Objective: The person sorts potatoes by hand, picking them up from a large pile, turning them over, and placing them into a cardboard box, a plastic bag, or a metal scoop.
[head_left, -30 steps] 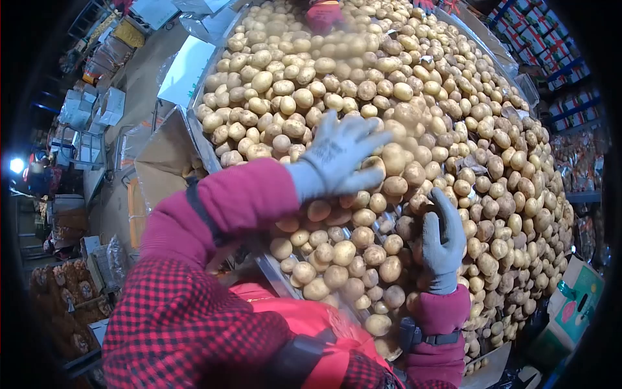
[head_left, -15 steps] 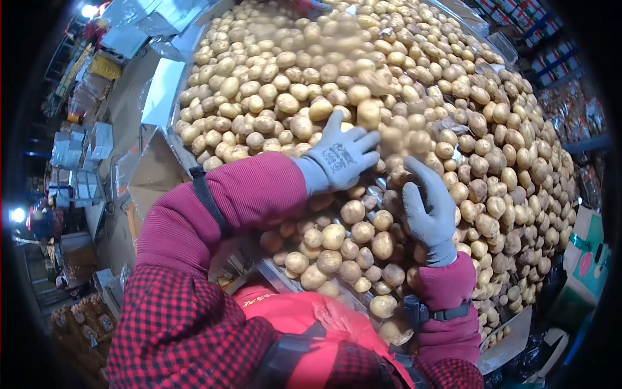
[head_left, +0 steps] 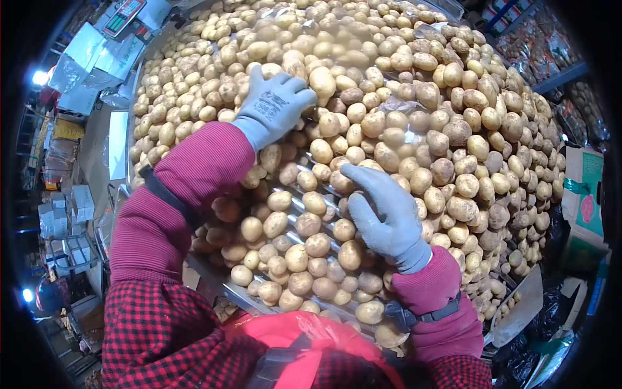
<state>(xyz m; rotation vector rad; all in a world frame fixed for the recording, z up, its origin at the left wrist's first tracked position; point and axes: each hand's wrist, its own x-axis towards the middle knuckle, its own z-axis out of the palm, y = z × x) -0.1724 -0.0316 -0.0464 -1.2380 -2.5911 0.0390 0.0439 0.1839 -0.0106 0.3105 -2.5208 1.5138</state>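
Note:
My left hand (head_left: pixel 272 109), in a grey glove with dark print, lies palm down on the heap of potatoes (head_left: pixel 466 185), its fingers spread. Around its fingertips are a large pale potato (head_left: pixel 322 83) and several others. My right hand (head_left: pixel 383 217), gloved in grey too, is lower and to the right, thumb and forefinger apart in a curve. A potato (head_left: pixel 344 230) sits beside its thumb, and I see nothing gripped. Between my hands and my body, loose potatoes (head_left: pixel 297 257) rest on a rack of metal bars (head_left: pixel 295 206), visible through the gaps.
A metal edge (head_left: pixel 223 285) runs in front of my red apron (head_left: pixel 285 327). Left of the heap are white boxes (head_left: pixel 116 55) and a scale with a display (head_left: pixel 123 16). At right stands a green and white carton (head_left: pixel 586 194); bagged goods (head_left: pixel 541 39) are behind it.
My left hand has moved forward and left over the potatoes. The right hand has shifted left in the view. More metal bars show between the potatoes, and the camera view has turned somewhat.

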